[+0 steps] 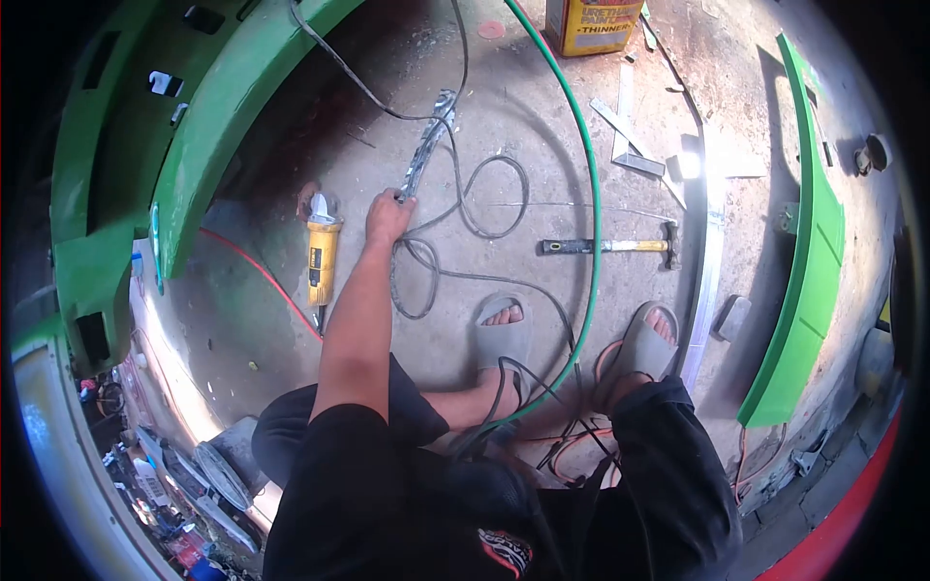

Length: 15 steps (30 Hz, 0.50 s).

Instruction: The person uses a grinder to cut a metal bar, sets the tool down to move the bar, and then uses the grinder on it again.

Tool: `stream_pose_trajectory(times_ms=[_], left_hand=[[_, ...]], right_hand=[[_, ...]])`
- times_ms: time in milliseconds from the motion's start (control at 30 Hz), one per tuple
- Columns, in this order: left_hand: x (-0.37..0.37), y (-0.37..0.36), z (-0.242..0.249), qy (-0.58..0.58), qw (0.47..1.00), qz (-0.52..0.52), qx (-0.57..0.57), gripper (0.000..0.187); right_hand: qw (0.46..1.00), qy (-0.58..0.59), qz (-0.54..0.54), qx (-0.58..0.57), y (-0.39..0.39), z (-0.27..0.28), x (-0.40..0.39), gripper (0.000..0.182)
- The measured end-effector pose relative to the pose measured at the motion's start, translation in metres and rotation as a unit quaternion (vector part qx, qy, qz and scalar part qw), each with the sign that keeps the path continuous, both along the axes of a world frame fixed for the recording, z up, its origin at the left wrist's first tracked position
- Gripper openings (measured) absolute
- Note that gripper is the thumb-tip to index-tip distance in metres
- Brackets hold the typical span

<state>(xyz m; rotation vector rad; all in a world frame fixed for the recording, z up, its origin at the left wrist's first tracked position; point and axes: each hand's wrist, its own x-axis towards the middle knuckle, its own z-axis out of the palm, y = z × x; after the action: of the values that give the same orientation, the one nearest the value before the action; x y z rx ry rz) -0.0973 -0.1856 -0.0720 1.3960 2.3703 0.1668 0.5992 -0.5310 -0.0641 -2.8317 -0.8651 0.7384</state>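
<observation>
My left hand (pixel 389 217) reaches forward over the concrete floor, closed on the near end of a long, narrow strip (pixel 424 145) with dark and pale grey patches. Its far end points away from me, and a thin black cable crosses over it. Left of the hand lies a yellow angle grinder (pixel 321 263), its head pointing away from me. Loops of black cable (pixel 417 312) lie just right of and below the hand. My right hand does not show anywhere.
A hammer (pixel 620 246) lies right of centre under a green hose (pixel 592 184). Beyond are metal squares (pixel 630 145) and a thinner can (pixel 593 27). A long metal strip (pixel 707 261) and green panel (pixel 809 290) lie right; a curved green part (pixel 228 107) stands left.
</observation>
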Motion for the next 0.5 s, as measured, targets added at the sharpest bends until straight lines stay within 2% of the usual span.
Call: stream_pose_trajectory(times_ms=[67, 133, 167, 233, 267, 333, 367, 500], left_hand=[[0.009, 0.006, -0.001, 0.003, 0.999, 0.029, -0.040, 0.048], [0.010, 0.007, -0.002, -0.014, 0.992, 0.129, -0.010, 0.049], [0.002, 0.009, -0.010, -0.013, 0.992, 0.128, -0.009, 0.049], [-0.020, 0.009, -0.034, -0.063, 0.973, 0.212, 0.062, 0.052], [-0.019, 0.009, -0.031, -0.063, 0.973, 0.212, 0.061, 0.052], [-0.014, 0.010, -0.025, -0.033, 0.987, 0.155, -0.022, 0.051], [-0.013, 0.011, -0.027, -0.037, 0.988, 0.151, -0.019, 0.051], [-0.010, 0.010, -0.019, -0.029, 0.988, 0.148, -0.040, 0.066]], right_hand=[[1.000, 0.001, 0.002, 0.001, 0.003, 0.002, 0.001, 0.078], [1.000, 0.001, 0.004, -0.001, 0.002, 0.001, 0.001, 0.078], [1.000, 0.001, 0.003, -0.003, 0.001, 0.001, 0.003, 0.078], [1.000, 0.004, 0.001, -0.004, 0.001, -0.002, 0.005, 0.078], [1.000, 0.006, 0.004, -0.005, 0.004, -0.004, 0.004, 0.078], [1.000, 0.007, 0.006, -0.004, 0.008, -0.004, 0.004, 0.078], [1.000, 0.011, 0.016, -0.006, 0.013, -0.005, 0.001, 0.078], [1.000, 0.008, 0.003, 0.000, 0.007, 0.001, 0.005, 0.079]])
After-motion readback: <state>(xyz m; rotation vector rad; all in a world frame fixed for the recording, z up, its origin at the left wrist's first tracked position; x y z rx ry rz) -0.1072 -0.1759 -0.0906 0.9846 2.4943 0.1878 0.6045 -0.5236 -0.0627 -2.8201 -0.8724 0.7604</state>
